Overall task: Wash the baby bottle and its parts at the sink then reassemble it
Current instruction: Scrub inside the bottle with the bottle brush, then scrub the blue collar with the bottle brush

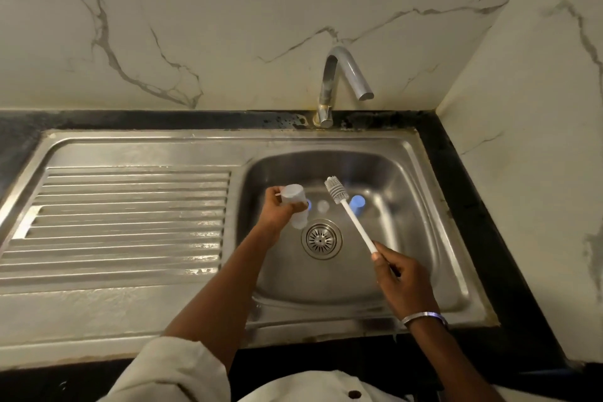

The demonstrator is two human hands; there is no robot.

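While the left hand (275, 209) grips one translucent plastic baby bottle (293, 194) over the stainless-steel sink basin (326, 281), the right hand (403, 284) pinches one white bristled bottle brush (352, 219), and two blue parts (357, 201) (308, 205) lie in the basin.

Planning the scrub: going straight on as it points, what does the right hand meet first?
Probably the steel sink's back wall, depth unclear; the right hand aims its white bottle brush past the translucent bottle.

Grey-veined marble wall (228, 26) rises beyond the fingers (274, 197), cornering to their right. Black counter (456, 179) borders the ribbed steel drainboard (130, 206) to their left. Dim, warm light.
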